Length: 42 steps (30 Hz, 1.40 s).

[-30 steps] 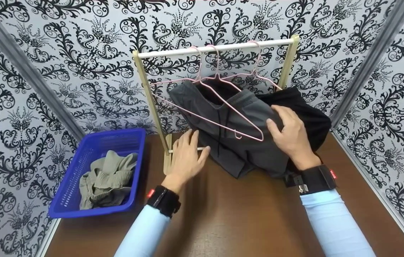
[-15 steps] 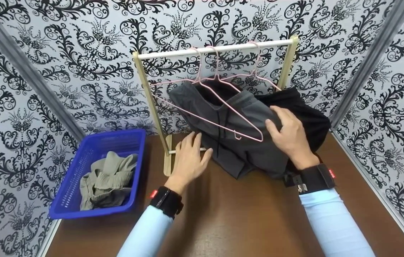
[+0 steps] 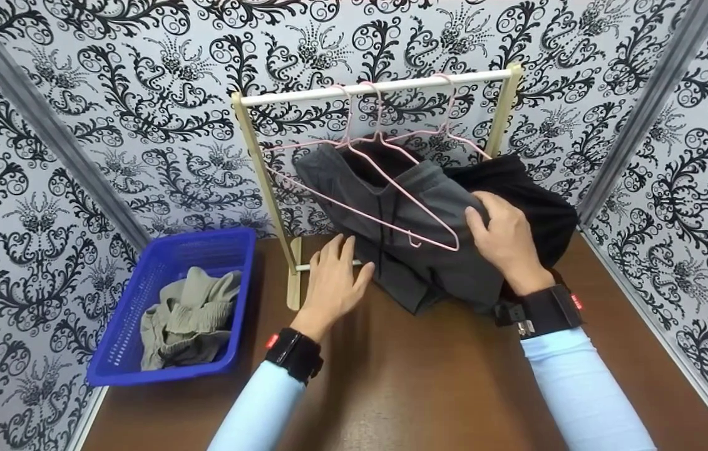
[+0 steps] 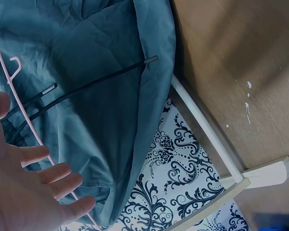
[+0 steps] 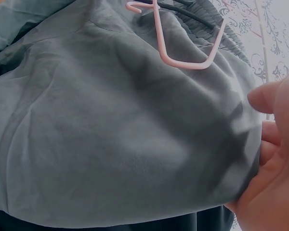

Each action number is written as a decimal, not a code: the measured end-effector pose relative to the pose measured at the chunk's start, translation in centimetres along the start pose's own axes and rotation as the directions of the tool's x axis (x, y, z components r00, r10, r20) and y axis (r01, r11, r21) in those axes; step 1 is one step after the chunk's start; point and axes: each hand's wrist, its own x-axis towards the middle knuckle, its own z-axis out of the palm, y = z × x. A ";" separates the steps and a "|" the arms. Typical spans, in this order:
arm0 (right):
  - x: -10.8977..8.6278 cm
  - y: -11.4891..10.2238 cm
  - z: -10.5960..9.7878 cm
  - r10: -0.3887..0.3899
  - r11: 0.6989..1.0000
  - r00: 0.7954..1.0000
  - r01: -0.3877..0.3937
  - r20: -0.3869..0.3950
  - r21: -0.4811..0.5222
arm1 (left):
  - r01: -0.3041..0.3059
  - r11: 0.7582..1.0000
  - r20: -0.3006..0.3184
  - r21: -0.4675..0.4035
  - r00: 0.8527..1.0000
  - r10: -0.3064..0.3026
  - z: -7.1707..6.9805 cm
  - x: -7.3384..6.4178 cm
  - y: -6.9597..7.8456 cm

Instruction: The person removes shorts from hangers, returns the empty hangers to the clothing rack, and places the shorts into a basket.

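Dark grey drawstring shorts [image 3: 454,269] hang on the rack, with a pink hanger [image 3: 456,243] lying across their front. At their right side is my right hand [image 3: 507,238], its thumb over the front of the cloth and its fingers passing behind the edge in the right wrist view. No pinched fold shows there. My left hand [image 3: 332,288] is beside the lower left of the shorts, near the rack's low white bar [image 4: 207,130]. Its fingers are spread and relaxed, and nothing is in its palm [image 4: 19,192]. Black clothing [image 3: 535,194] hangs behind the shorts on the right.
The rack's white rail [image 3: 303,95] carries several pink hangers between pale wooden posts [image 3: 263,181]. On the left of the brown table [image 3: 410,382] stands a blue basket [image 3: 159,378] holding grey-green clothing [image 3: 194,319]. Patterned walls enclose the back and sides.
My left hand has shifted slightly right and down. The right hand has stayed at the side of the shorts, and the hangers and basket look the same.
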 end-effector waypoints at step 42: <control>0.0 -0.1 0.7 0.026 0.999 0.927 -0.035 -0.374 -0.017 | 0.007 1.000 0.025 -0.013 1.000 -0.007 -0.1 -0.2 0.5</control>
